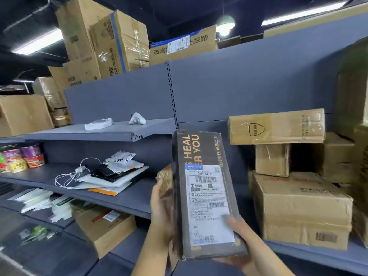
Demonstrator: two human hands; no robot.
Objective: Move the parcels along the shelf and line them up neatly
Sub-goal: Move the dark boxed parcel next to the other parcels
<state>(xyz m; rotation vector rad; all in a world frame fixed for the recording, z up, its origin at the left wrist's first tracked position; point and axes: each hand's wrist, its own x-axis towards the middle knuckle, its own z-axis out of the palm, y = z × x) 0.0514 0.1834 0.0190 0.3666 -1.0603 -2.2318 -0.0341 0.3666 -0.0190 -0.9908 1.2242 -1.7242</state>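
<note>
While our left hand [161,202] and right hand [242,234] both grip the dark box [201,188], we should set it upright, flush beside the cartons [298,208] on the shelf [310,255].

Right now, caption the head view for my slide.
A black parcel held by left hand and right hand beside stacked cardboard boxes.

Colourful instant-noodle cups [20,158] are sitting stacked at the far left, and a white cable [67,179] is lying in loose loops off to their right. Overhead, strip lights [38,41] and a round pendant lamp [226,24] are glowing against the dark ceiling [179,8].
</note>
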